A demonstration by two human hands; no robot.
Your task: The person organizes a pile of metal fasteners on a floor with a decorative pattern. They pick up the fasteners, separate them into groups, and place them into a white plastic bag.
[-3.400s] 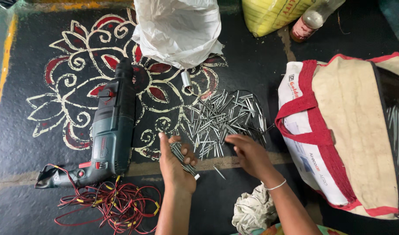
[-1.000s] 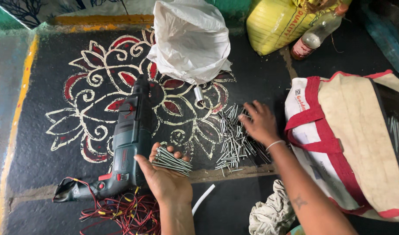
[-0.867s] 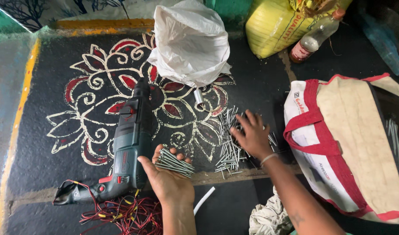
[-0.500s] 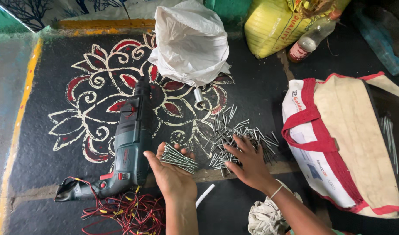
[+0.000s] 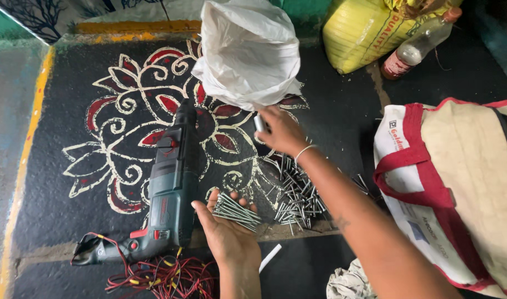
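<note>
A bundle of nails (image 5: pixel 237 210) is cupped in the left hand (image 5: pixel 227 235), which is turned palm up and half open, the fingers curled loosely under the lined-up nails. This hand is held just beside the handle end of a drill (image 5: pixel 167 188) that lies on the floor, over a painted flower pattern (image 5: pixel 120 127). To the right of the bundle, a loose pile of nails (image 5: pixel 298 191) is spread on the dark floor, partly hidden by the right forearm. The right hand (image 5: pixel 281 130) is stretched past that pile to the lower edge of a white plastic bag (image 5: pixel 248 52); a small silvery piece (image 5: pixel 259 123) is seen at its fingertips, but whether it is pinched or only touched cannot be told. A thin bangle (image 5: pixel 304 150) is worn on the right wrist. Red wires (image 5: pixel 165 276) are tangled below the drill. A cloth bag with red straps (image 5: pixel 453 188) is laid at the right, a yellow sack (image 5: pixel 364 30) and a bottle (image 5: pixel 419 41) at the top, and a white rag (image 5: pixel 350 282) at the bottom edge.
</note>
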